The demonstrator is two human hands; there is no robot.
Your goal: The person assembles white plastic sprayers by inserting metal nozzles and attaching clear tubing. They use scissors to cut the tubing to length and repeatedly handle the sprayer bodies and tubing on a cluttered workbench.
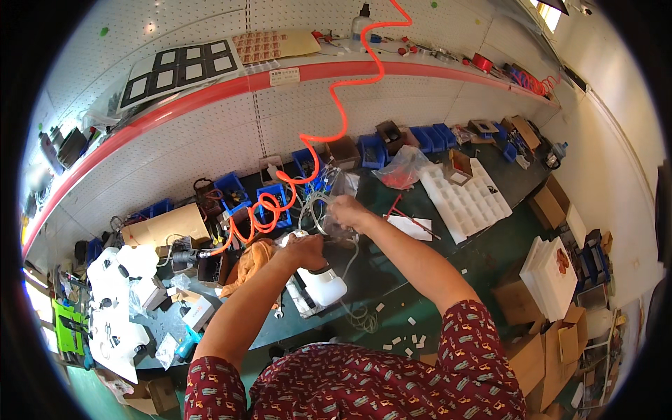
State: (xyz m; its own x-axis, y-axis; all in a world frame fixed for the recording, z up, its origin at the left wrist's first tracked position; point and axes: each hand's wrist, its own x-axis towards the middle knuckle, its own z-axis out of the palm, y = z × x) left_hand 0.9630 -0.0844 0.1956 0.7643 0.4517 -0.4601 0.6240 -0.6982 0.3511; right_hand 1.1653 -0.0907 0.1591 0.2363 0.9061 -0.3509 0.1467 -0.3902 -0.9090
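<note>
Near the middle of the bench lies a white plastic tank, partly covered by my left hand. That hand's fingers curl closed over the far end of the tank. A little farther away and to the right, my right hand is closed in a pinch. What it pinches is too small to make out. Clear tubing loops beside the right fingers, and crumpled clear plastic lies just beyond them. An orange-brown cloth is bunched left of my left forearm.
A coiled orange air hose hangs down to a tool at the left. Blue bins line the back under a red-edged shelf. To the right are a white foam tray and red-handled pliers. White housings crowd the left.
</note>
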